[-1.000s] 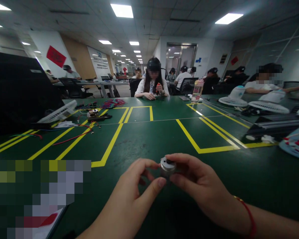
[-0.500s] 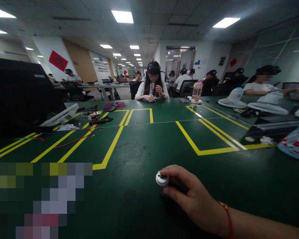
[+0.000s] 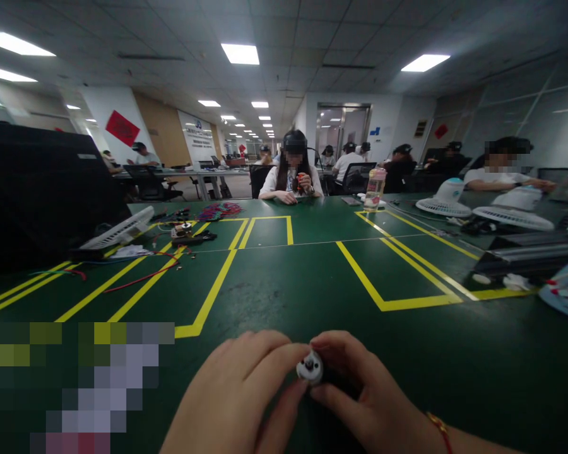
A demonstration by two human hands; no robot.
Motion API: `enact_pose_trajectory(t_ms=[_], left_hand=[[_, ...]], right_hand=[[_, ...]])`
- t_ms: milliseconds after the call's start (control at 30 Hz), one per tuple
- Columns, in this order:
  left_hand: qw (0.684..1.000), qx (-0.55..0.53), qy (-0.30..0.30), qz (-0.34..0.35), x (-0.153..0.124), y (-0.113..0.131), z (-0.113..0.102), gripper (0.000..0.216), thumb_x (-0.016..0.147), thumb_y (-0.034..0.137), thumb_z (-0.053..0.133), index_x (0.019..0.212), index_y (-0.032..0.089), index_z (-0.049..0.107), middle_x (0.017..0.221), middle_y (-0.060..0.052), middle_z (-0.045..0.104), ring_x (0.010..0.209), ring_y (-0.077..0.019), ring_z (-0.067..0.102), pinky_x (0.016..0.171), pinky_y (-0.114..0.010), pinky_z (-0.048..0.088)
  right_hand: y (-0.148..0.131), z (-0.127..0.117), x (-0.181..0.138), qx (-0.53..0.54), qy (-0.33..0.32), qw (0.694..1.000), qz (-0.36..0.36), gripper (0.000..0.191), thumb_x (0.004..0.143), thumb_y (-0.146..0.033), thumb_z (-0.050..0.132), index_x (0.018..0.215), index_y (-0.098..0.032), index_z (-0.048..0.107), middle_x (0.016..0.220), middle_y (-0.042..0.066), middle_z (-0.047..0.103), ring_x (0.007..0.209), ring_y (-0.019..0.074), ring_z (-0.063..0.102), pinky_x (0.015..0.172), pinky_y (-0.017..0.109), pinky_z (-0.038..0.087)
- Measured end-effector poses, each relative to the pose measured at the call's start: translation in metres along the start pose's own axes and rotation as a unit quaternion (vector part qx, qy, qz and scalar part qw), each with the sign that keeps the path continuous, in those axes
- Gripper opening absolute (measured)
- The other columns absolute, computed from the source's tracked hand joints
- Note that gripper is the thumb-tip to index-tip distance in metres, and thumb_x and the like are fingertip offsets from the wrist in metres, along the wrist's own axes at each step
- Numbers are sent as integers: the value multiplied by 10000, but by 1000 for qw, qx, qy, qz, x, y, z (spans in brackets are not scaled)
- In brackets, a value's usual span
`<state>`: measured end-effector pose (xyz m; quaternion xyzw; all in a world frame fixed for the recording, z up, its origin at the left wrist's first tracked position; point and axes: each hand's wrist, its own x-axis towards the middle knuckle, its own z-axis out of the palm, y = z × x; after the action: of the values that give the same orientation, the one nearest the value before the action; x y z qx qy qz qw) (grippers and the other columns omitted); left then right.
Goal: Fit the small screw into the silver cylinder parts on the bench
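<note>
A small silver cylindrical motor with a dark hub on its end face is held just above the green table, near its front edge. My left hand pinches it from the left with thumb and fingertips. My right hand grips it from the right, fingers curled round its body; a red string bracelet circles that wrist. Most of the motor's body is hidden behind my fingers.
Yellow tape lines mark boxes on the table. Red wires and small parts and a white fan grille lie at left beside a black case. Fans and a bottle stand at right. A person sits opposite.
My left hand, out of view half a second ago, has come back and pinches the motor again. The motor has turned its end face toward me.
</note>
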<state>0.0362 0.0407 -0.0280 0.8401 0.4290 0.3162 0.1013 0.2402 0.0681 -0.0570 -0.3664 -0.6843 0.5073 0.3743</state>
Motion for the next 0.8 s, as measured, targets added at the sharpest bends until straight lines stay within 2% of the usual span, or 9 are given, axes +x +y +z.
enact_pose_trajectory(t_ms=[67,133,267,367,433,500,633,800], left_hand=[[997,-13,-65,-28,19,4,-5,248,839,199,525,1041,296,630,960,-27,651,835,-201,616,705,-330,511],[993,-56,-87,-51,29,4,-3,228,845,198,519,1017,283,642,945,-26,646,839,-187,615,708,-310,510],[982,-156,-56,-89,34,3,6,184,839,179,542,927,260,682,862,-17,646,782,-157,610,692,-279,501],[975,-184,-15,-122,35,1,5,124,829,227,576,824,238,699,826,-15,630,727,-147,592,635,-257,481],[971,-185,8,-149,36,-3,3,121,823,280,591,814,238,704,821,-12,614,709,-146,580,609,-253,467],[970,-179,9,-163,34,-10,3,106,803,283,617,808,241,715,810,-7,601,735,-152,580,648,-267,471],[980,-133,-54,-135,28,-24,17,69,729,231,695,769,266,740,819,-3,598,821,-176,574,736,-303,461],[985,-61,-109,-121,24,-28,31,117,716,258,703,793,337,744,847,-2,613,842,-201,545,724,-316,422]], right_hand=[[0,2,0,18,4,1000,8,408,751,-121,609,1117,-211,453,1093,52,565,1006,137,562,926,317,457],[1,3,1,25,7,1000,10,428,736,-112,615,1113,-211,437,1096,54,561,1008,140,563,916,316,460],[3,3,1,-3,9,1000,10,440,733,-135,617,1135,-210,454,1115,57,557,1009,143,559,908,311,455],[2,-1,2,-67,8,998,-8,497,710,-156,638,1180,-213,489,1121,55,564,1013,152,552,909,310,443],[-2,-4,1,-114,0,993,-19,448,702,-166,640,1136,-218,542,1084,41,581,981,150,555,878,294,446],[-5,-9,0,-150,-6,988,-23,371,709,-174,625,1074,-220,576,1036,30,594,928,142,561,826,272,452],[-5,-13,-2,-183,13,983,-24,335,710,-159,591,1038,-213,551,967,14,593,843,116,558,744,235,453],[-3,-8,-7,-188,4,982,-14,375,676,-124,592,1033,-211,516,945,-1,586,819,104,554,723,220,456]])
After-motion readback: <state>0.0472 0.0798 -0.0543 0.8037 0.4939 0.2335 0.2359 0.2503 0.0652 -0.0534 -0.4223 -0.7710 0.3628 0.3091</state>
